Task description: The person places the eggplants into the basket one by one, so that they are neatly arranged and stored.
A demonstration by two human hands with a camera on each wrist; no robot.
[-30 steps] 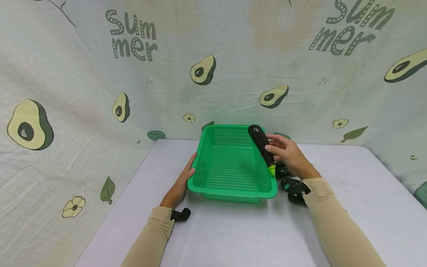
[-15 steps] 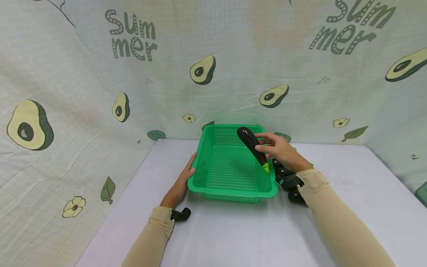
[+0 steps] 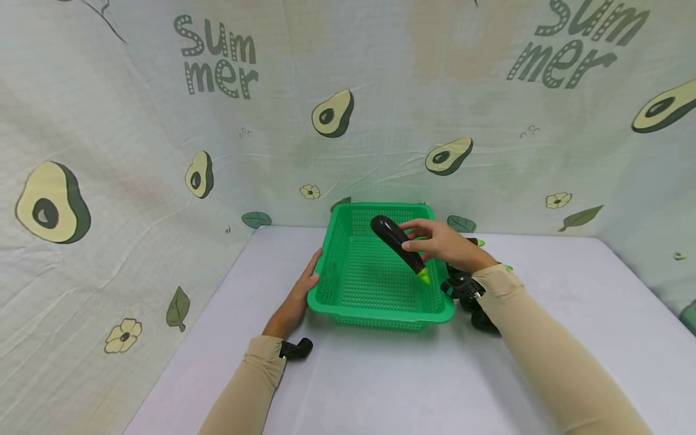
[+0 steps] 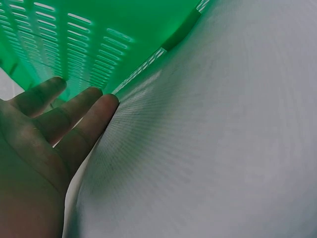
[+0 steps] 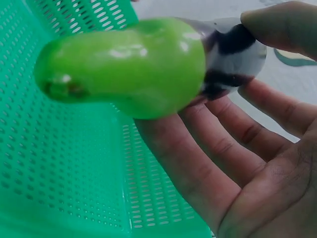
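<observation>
My right hand (image 3: 443, 244) pinches a dark purple eggplant (image 3: 396, 240) between thumb and fingers, above the inside of a green plastic basket (image 3: 380, 316). The eggplant hangs at a slant, its bright green stem end (image 5: 124, 67) low and toward me, its rounded dark end up and to the left. In the right wrist view the thumb lies on one side and the fingers on the other. My left hand (image 3: 293, 300) rests at the basket's left side. Its extended fingers (image 4: 74, 116) lie near the slotted wall (image 4: 84, 44) in the left wrist view; the thumb is out of sight there.
Several more dark eggplants (image 3: 483, 321) lie on the table right of the basket, partly hidden by my right wrist. The white-covered table (image 3: 380, 386) runs back to a cloth (image 3: 380, 121) printed with avocados. A black wrist camera (image 3: 296, 349) sits on my left wrist.
My right hand has carried the eggplant leftward, from the basket's right rim to over its interior, tilting it further. More eggplants show on the right. My left hand has stayed at the basket.
</observation>
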